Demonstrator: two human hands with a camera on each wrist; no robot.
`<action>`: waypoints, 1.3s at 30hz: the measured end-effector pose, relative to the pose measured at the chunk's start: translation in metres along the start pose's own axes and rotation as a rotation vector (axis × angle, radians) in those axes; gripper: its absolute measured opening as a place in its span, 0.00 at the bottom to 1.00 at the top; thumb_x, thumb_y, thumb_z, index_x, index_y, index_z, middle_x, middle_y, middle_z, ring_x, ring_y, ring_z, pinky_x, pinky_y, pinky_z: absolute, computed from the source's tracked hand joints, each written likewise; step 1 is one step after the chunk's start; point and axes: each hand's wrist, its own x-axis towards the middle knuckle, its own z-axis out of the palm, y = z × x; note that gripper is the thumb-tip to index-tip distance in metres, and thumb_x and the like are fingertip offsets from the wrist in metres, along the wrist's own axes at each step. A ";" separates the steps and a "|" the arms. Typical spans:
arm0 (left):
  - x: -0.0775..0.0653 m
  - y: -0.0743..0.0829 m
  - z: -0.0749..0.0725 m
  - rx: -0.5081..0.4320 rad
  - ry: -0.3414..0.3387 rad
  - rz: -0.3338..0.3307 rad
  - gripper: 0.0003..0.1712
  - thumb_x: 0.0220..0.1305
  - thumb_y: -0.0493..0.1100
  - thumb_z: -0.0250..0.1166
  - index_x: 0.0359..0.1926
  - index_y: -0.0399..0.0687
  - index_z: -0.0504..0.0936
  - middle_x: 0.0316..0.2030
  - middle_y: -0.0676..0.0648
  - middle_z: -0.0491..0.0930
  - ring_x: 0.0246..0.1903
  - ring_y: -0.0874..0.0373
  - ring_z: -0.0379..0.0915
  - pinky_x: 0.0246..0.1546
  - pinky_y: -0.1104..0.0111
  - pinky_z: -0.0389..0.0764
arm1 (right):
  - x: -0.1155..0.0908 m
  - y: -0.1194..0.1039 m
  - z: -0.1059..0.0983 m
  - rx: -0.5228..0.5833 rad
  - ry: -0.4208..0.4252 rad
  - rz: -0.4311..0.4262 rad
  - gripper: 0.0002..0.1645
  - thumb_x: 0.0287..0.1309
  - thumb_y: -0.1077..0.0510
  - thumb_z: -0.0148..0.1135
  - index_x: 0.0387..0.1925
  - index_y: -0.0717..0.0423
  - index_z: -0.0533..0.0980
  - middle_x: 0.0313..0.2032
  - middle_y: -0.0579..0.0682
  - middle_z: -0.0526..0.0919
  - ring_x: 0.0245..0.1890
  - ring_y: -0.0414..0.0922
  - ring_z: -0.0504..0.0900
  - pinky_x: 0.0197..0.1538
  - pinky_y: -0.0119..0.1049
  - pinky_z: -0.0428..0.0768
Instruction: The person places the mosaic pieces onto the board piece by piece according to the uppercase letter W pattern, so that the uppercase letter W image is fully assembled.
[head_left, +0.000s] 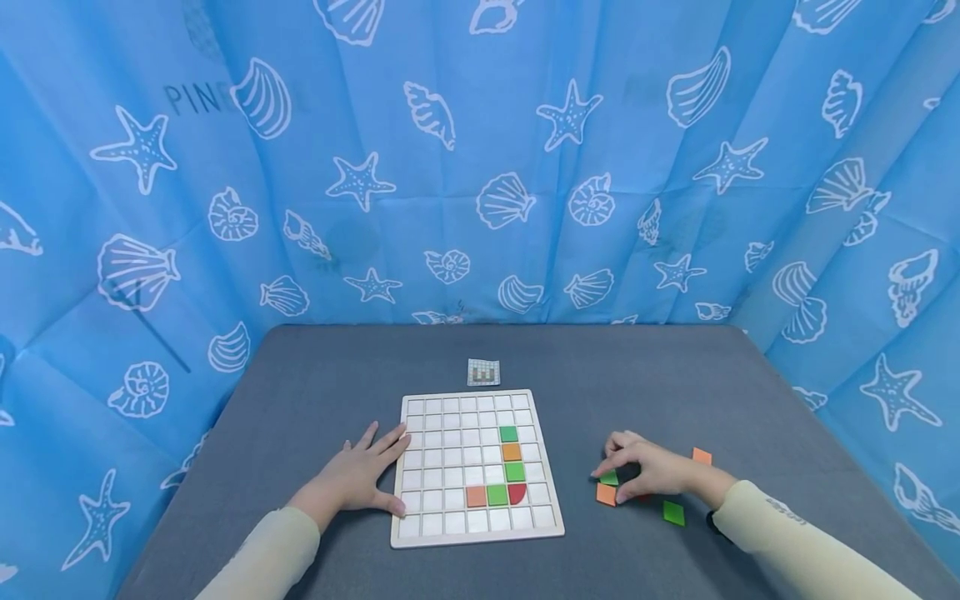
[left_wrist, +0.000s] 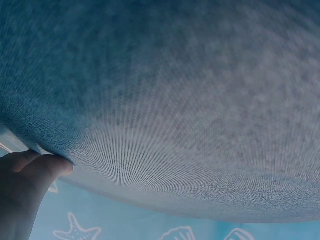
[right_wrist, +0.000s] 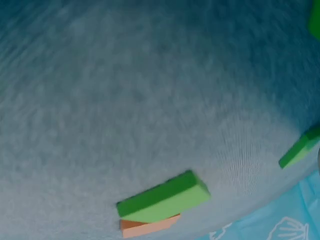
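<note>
In the head view, a white gridded board with a pale wooden rim lies on the table. Green, orange and salmon square tiles and a red round-cornered tile sit in its cells. My left hand rests on the board's left rim, fingers spread; its fingers show in the left wrist view. Right of the board, my right hand is over loose tiles, index and thumb bent around a green tile and an orange tile. Whether it pinches one is unclear. A red tile is partly hidden under it.
Another green tile and an orange tile lie near the right wrist. A small card with a printed pattern lies behind the board. Blue curtains with white shells hang around the grey table.
</note>
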 end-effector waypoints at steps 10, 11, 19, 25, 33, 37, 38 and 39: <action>0.001 0.000 0.000 0.012 0.002 0.004 0.63 0.43 0.75 0.66 0.76 0.52 0.56 0.76 0.50 0.48 0.72 0.35 0.38 0.59 0.32 0.55 | 0.003 0.001 0.003 -0.097 -0.016 -0.006 0.20 0.53 0.52 0.72 0.47 0.54 0.85 0.30 0.42 0.60 0.33 0.32 0.55 0.30 0.34 0.56; 0.000 0.001 -0.001 0.014 0.002 0.005 0.63 0.43 0.75 0.66 0.76 0.52 0.56 0.76 0.50 0.48 0.72 0.35 0.38 0.59 0.32 0.54 | 0.003 0.002 0.002 -0.088 -0.020 0.005 0.20 0.53 0.52 0.72 0.48 0.54 0.85 0.30 0.42 0.61 0.33 0.33 0.56 0.30 0.34 0.57; -0.003 0.003 -0.003 0.006 0.007 0.015 0.63 0.44 0.74 0.67 0.76 0.50 0.56 0.75 0.47 0.48 0.72 0.33 0.38 0.59 0.31 0.54 | 0.002 0.007 -0.003 -0.019 -0.026 0.066 0.22 0.54 0.57 0.72 0.51 0.59 0.82 0.36 0.44 0.68 0.36 0.38 0.62 0.34 0.33 0.65; -0.003 0.003 -0.003 0.016 0.006 0.011 0.63 0.44 0.74 0.67 0.76 0.50 0.56 0.76 0.48 0.48 0.72 0.33 0.39 0.59 0.31 0.55 | 0.004 0.002 -0.005 0.001 -0.045 0.151 0.22 0.54 0.57 0.71 0.50 0.62 0.82 0.38 0.46 0.71 0.37 0.41 0.66 0.37 0.35 0.69; -0.003 0.003 -0.003 0.008 -0.002 0.002 0.63 0.44 0.74 0.67 0.76 0.50 0.56 0.76 0.48 0.48 0.72 0.34 0.38 0.59 0.32 0.54 | 0.007 -0.001 -0.006 -0.003 -0.056 0.181 0.20 0.55 0.58 0.70 0.50 0.61 0.82 0.39 0.45 0.71 0.38 0.41 0.66 0.38 0.35 0.70; -0.003 0.003 -0.003 0.010 -0.007 -0.002 0.63 0.44 0.74 0.67 0.76 0.50 0.56 0.76 0.48 0.48 0.72 0.34 0.38 0.59 0.32 0.54 | 0.006 -0.002 -0.006 -0.003 -0.062 0.177 0.20 0.55 0.58 0.70 0.50 0.60 0.82 0.39 0.45 0.71 0.38 0.40 0.66 0.38 0.36 0.71; -0.003 0.003 -0.002 0.010 -0.007 -0.001 0.63 0.44 0.74 0.66 0.76 0.50 0.56 0.76 0.48 0.48 0.72 0.34 0.38 0.59 0.32 0.54 | 0.006 -0.002 -0.006 -0.003 -0.064 0.177 0.20 0.55 0.57 0.70 0.50 0.60 0.82 0.39 0.45 0.71 0.38 0.40 0.66 0.38 0.36 0.71; -0.003 0.003 -0.002 0.010 -0.005 0.001 0.63 0.44 0.74 0.67 0.76 0.50 0.56 0.76 0.48 0.48 0.72 0.34 0.39 0.59 0.32 0.54 | 0.006 -0.002 -0.006 -0.003 -0.065 0.179 0.20 0.56 0.57 0.70 0.50 0.60 0.82 0.39 0.45 0.71 0.38 0.40 0.66 0.38 0.36 0.71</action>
